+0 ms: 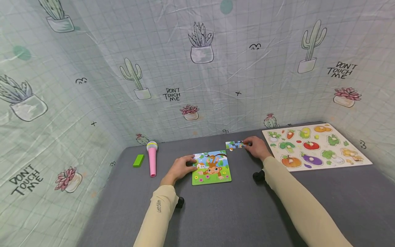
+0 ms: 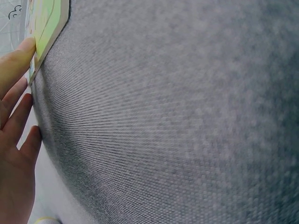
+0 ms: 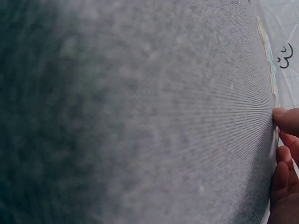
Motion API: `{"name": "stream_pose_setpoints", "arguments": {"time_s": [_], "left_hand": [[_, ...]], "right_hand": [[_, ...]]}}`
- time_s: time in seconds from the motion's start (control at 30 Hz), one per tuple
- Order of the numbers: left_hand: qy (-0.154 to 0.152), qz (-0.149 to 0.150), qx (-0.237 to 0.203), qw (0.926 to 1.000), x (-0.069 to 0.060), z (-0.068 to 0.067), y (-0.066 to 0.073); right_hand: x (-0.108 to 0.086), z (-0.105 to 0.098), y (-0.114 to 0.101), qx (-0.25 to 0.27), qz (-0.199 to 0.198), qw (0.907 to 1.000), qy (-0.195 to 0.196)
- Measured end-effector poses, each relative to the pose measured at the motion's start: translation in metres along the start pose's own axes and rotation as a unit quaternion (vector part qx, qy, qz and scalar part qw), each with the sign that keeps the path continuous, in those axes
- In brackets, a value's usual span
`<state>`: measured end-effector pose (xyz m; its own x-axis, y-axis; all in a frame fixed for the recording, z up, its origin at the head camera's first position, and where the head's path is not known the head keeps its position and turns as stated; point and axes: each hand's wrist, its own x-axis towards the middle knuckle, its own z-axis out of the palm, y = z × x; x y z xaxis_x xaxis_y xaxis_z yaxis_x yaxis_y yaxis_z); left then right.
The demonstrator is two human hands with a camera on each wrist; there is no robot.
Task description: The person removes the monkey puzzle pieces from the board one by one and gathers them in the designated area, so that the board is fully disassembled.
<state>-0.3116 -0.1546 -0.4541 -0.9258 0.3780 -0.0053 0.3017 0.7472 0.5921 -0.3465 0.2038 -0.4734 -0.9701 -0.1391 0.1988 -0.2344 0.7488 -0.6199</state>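
A square monkey jigsaw puzzle [image 1: 212, 169] lies flat on the grey table. My left hand [image 1: 180, 168] rests at its left side, the thumb touching the board; in the left wrist view the other fingers of that hand [image 2: 16, 135] stay fairly straight by the board's edge. Behind and right of the puzzle lies a short strip of joined jigsaw pieces [image 1: 232, 145]. At the right end of this strip, my right hand [image 1: 256, 146] pinches a puzzle piece between thumb and fingers. That piece is mostly hidden by the fingertips.
A pink toy microphone [image 1: 152, 159] and a green block [image 1: 138, 161] lie on the left of the table [image 1: 216, 216]. At the right, a large vegetable puzzle board [image 1: 318, 147] lies near my right forearm. A printed cloth [image 1: 216, 85] hangs behind the table.
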Motion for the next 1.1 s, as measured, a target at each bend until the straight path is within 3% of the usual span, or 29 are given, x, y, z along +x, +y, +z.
{"name": "stream_pose_setpoints", "arguments": {"time_s": [0.67,0.87,1.1], "left_hand": [[0.001,-0.003,-0.002,1.0,0.0,0.0,0.001],[-0.001,-0.005,-0.005,1.0,0.0,0.0,0.0],[0.005,-0.001,-0.005,1.0,0.0,0.001,-0.001]], "right_hand": [[0.002,-0.002,-0.004,0.012,0.029,0.9995,-0.006],[0.004,-0.002,-0.028,0.07,0.076,0.9944,-0.023],[0.001,0.015,-0.066,0.158,0.084,0.9812,-0.073]]}}
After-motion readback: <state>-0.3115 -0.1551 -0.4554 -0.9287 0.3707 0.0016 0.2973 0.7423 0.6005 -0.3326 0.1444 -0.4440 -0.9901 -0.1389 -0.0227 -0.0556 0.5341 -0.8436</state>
